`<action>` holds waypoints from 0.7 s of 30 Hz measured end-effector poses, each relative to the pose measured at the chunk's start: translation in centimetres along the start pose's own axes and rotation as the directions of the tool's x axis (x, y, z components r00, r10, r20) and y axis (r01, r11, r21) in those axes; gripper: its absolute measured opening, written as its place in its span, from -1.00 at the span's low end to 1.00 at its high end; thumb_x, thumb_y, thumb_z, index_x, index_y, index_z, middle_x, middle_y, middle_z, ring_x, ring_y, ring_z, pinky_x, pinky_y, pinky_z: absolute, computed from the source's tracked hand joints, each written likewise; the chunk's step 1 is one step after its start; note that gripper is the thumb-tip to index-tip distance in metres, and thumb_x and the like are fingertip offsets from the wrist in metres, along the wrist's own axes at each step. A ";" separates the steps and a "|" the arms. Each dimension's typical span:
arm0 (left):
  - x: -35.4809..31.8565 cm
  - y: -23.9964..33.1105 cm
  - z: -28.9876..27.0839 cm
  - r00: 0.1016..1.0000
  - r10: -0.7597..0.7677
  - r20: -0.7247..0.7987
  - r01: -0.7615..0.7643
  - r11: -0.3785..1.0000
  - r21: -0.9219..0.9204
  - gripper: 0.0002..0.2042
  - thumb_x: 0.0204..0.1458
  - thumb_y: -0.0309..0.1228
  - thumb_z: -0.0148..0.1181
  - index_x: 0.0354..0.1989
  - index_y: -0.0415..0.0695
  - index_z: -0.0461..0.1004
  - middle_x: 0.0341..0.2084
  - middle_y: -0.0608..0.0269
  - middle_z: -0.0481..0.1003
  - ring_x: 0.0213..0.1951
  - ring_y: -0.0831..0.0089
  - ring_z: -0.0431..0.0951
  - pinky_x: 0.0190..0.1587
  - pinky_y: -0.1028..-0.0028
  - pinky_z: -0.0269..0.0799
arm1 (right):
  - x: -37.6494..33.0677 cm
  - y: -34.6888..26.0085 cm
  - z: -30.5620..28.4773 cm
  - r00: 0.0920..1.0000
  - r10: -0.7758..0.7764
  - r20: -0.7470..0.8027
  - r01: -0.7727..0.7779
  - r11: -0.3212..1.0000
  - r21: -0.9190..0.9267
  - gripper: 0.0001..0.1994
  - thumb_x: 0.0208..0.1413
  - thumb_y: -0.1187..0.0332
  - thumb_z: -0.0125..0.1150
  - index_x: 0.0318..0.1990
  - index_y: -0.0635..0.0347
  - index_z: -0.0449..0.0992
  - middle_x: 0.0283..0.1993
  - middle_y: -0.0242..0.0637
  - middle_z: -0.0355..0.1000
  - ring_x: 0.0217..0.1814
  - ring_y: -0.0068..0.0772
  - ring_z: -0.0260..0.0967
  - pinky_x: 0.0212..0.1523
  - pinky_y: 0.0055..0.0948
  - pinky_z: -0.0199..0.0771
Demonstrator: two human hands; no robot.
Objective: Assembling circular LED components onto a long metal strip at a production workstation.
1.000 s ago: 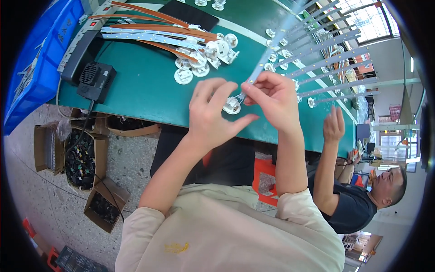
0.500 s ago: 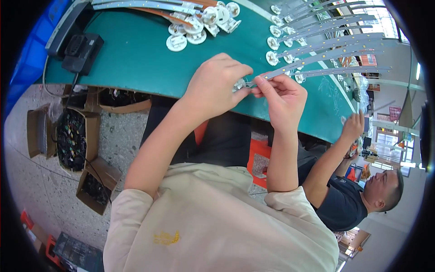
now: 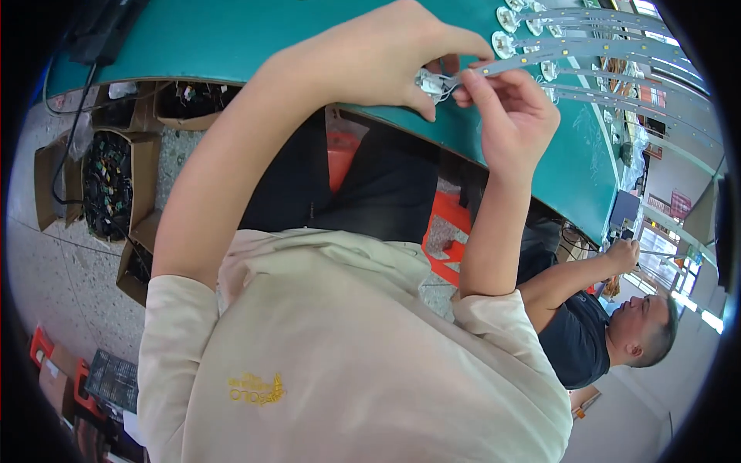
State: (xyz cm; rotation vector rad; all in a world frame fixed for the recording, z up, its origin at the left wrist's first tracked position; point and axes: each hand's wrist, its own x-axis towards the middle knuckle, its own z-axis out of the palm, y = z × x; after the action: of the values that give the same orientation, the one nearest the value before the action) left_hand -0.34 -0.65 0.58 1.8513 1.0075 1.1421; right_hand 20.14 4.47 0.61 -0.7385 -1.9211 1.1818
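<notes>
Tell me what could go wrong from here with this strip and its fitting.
Wire strain: thin wires run between the fitting at the left grip and the strip pinched in the right grip; pulling apart might loosen one.

Snagging: the strip's long free end reaches out among other strips, so a swing could knock them.

Dropping: the fitting is near the table's near edge, so a slip could perhaps send it to the floor.

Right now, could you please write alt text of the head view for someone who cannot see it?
The right hand pinches an LED strip while the left hand cups a white fitting at its wired end, over a green table; similar strips lie beyond, with a co-worker at right.
</notes>
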 end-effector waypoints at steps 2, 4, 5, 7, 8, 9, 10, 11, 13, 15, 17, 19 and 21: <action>-0.2 0.3 0.0 0.999 -0.045 0.018 0.044 0.997 0.066 -0.39 -0.22 -0.58 0.42 0.12 -0.23 0.42 -0.25 -0.14 0.59 -0.15 -0.01 0.61 -0.10 0.28 0.51 | 0.1 0.1 0.0 0.999 -0.008 0.037 0.010 0.999 -0.039 -0.93 0.11 0.66 0.32 -0.26 0.46 0.58 -0.35 -0.17 0.59 -0.40 -0.48 0.56 -0.34 -0.53 0.60; 0.1 0.7 -0.3 0.995 -0.094 0.038 0.092 0.995 0.050 -0.39 -0.23 -0.59 0.41 0.12 -0.23 0.42 -0.25 -0.14 0.59 -0.15 -0.01 0.62 -0.09 0.28 0.51 | 0.2 0.3 0.3 0.996 -0.024 0.081 0.027 0.999 -0.039 -0.95 0.10 0.65 0.33 -0.29 0.46 0.59 -0.36 -0.18 0.59 -0.40 -0.49 0.55 -0.34 -0.56 0.59; 0.1 0.8 -0.4 0.989 -0.137 0.060 0.134 0.990 0.045 -0.39 -0.24 -0.60 0.41 0.12 -0.24 0.42 -0.25 -0.14 0.60 -0.16 -0.01 0.62 -0.09 0.27 0.51 | 0.2 0.4 0.3 0.996 -0.019 0.085 0.022 0.999 -0.038 -0.95 0.10 0.65 0.33 -0.29 0.46 0.59 -0.36 -0.18 0.59 -0.40 -0.49 0.55 -0.34 -0.56 0.59; 0.1 0.0 -0.3 0.993 -0.110 0.051 0.110 0.994 -0.014 -0.36 -0.26 -0.61 0.41 0.14 -0.25 0.41 -0.25 -0.15 0.60 -0.16 -0.02 0.61 -0.07 0.28 0.50 | 0.2 0.7 0.2 0.996 -0.037 0.077 0.041 0.997 -0.058 -0.96 0.11 0.65 0.33 -0.30 0.46 0.59 -0.36 -0.18 0.59 -0.40 -0.49 0.55 -0.34 -0.56 0.59; 0.3 0.3 -0.8 0.992 -0.100 0.078 0.100 0.995 -0.002 -0.38 -0.25 -0.61 0.40 0.13 -0.26 0.42 -0.26 -0.15 0.60 -0.16 -0.02 0.61 -0.07 0.28 0.50 | 0.2 0.9 0.1 0.996 -0.032 0.078 0.037 0.998 -0.056 -0.96 0.11 0.65 0.33 -0.30 0.46 0.59 -0.36 -0.18 0.59 -0.40 -0.49 0.55 -0.34 -0.56 0.59; 0.4 0.5 -1.1 0.990 -0.090 0.104 0.090 0.996 0.011 -0.39 -0.25 -0.61 0.39 0.12 -0.26 0.42 -0.26 -0.15 0.60 -0.17 -0.03 0.61 -0.07 0.28 0.50 | 0.2 1.1 0.0 0.996 -0.044 0.075 0.050 0.995 -0.083 -0.95 0.11 0.65 0.33 -0.29 0.46 0.59 -0.36 -0.18 0.59 -0.41 -0.49 0.55 -0.34 -0.57 0.59; 0.5 0.6 -1.3 0.990 -0.068 0.121 0.057 0.994 0.092 -0.42 -0.21 -0.58 0.36 0.11 -0.28 0.42 -0.28 -0.14 0.59 -0.18 -0.05 0.60 -0.09 0.26 0.50 | 0.3 1.2 -0.1 0.996 -0.062 0.069 0.069 0.991 -0.112 -0.95 0.11 0.65 0.33 -0.27 0.46 0.59 -0.36 -0.18 0.59 -0.41 -0.49 0.55 -0.34 -0.57 0.60; 0.4 0.2 -1.1 0.990 -0.069 0.122 0.058 0.994 0.094 -0.42 -0.21 -0.58 0.36 0.11 -0.28 0.42 -0.28 -0.14 0.59 -0.18 -0.05 0.60 -0.09 0.26 0.50 | 0.3 1.3 0.1 0.996 -0.063 0.068 0.070 0.992 -0.110 -0.95 0.11 0.65 0.33 -0.27 0.46 0.59 -0.36 -0.18 0.59 -0.41 -0.49 0.55 -0.34 -0.57 0.60; -0.4 -1.3 -0.1 0.995 0.100 0.003 -0.097 0.951 0.294 -0.48 -0.18 -0.49 0.38 0.05 -0.24 0.45 -0.37 -0.10 0.57 -0.25 -0.05 0.58 -0.15 0.22 0.49 | -0.1 1.4 0.6 0.998 -0.068 0.012 0.069 0.997 -0.027 -0.93 0.12 0.65 0.32 -0.25 0.46 0.58 -0.34 -0.16 0.60 -0.41 -0.49 0.55 -0.35 -0.57 0.60; -1.8 -0.4 1.1 0.985 0.112 -0.135 -0.058 0.935 0.351 -0.49 -0.17 -0.45 0.40 0.03 -0.21 0.45 -0.42 -0.06 0.55 -0.28 -0.04 0.56 -0.19 0.21 0.48 | -0.4 1.3 0.6 0.998 -0.066 -0.009 0.065 0.997 -0.041 -0.93 0.11 0.66 0.32 -0.25 0.46 0.58 -0.33 -0.16 0.60 -0.41 -0.49 0.55 -0.35 -0.57 0.60; -2.7 0.7 2.5 0.951 0.127 -0.280 -0.003 0.914 0.406 -0.50 -0.17 -0.40 0.43 0.01 -0.18 0.46 -0.47 -0.02 0.52 -0.32 -0.03 0.54 -0.23 0.19 0.46 | -0.4 1.2 0.9 0.997 -0.068 -0.019 0.067 0.996 -0.051 -0.93 0.11 0.67 0.31 -0.25 0.46 0.57 -0.32 -0.15 0.60 -0.41 -0.49 0.56 -0.36 -0.57 0.60; -3.0 1.0 3.8 0.869 0.027 -0.494 0.223 0.870 0.440 -0.50 -0.19 -0.35 0.47 -0.02 -0.13 0.45 -0.52 0.05 0.49 -0.36 0.00 0.52 -0.28 0.18 0.44 | -0.5 1.2 1.3 0.995 -0.079 -0.059 0.078 0.997 -0.008 -0.94 0.10 0.68 0.32 -0.28 0.45 0.57 -0.33 -0.14 0.60 -0.42 -0.49 0.55 -0.37 -0.56 0.60; -2.9 0.5 4.7 0.867 0.001 -0.498 0.255 0.858 0.446 -0.49 -0.19 -0.35 0.47 0.00 -0.12 0.45 -0.52 0.06 0.50 -0.36 -0.01 0.53 -0.28 0.18 0.44 | -0.7 1.3 1.3 0.994 -0.073 -0.077 0.073 0.997 -0.006 -0.94 0.10 0.68 0.33 -0.30 0.44 0.56 -0.34 -0.14 0.60 -0.43 -0.50 0.55 -0.37 -0.56 0.59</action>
State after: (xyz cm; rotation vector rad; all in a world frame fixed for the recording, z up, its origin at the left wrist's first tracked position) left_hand 3.24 -4.31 -1.60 1.8673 1.8423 1.3899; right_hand 19.51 3.83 -1.12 -0.6999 -1.8709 1.0901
